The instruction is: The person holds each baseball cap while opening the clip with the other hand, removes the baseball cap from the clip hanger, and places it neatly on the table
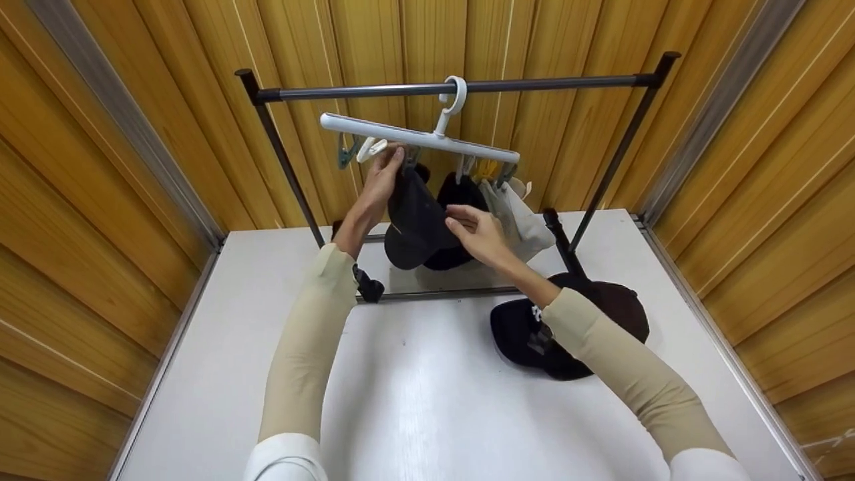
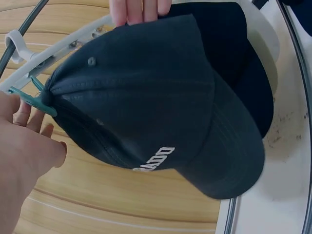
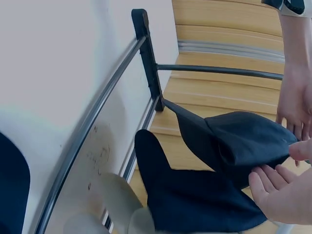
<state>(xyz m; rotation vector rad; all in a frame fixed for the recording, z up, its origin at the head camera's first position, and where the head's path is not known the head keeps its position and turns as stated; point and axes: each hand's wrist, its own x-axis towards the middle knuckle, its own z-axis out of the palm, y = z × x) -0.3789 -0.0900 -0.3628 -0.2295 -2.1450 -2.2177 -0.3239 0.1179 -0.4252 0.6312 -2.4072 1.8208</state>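
A dark navy cap (image 2: 131,97) with white lettering hangs by its back from a teal clip (image 2: 33,101) on a white hanger (image 1: 414,137). My left hand (image 1: 379,180) is up beside that clip; in the left wrist view its fingertips lie close under the clip, the thumb apart from it. Against the cap's side my right hand (image 1: 481,230) rests its fingers, which are extended and only slightly bent. Another dark cap (image 3: 200,197) hangs right behind, and a pale cap (image 1: 518,214) hangs at the hanger's right end.
The hanger hooks over the bar (image 1: 374,91) of a black rack standing on a white table (image 1: 401,401). Spare white (image 1: 371,148) and green clips (image 1: 347,152) dangle at its left end. Black and brown caps (image 1: 621,307) lie on the table under my right forearm. Wood-patterned walls surround the table.
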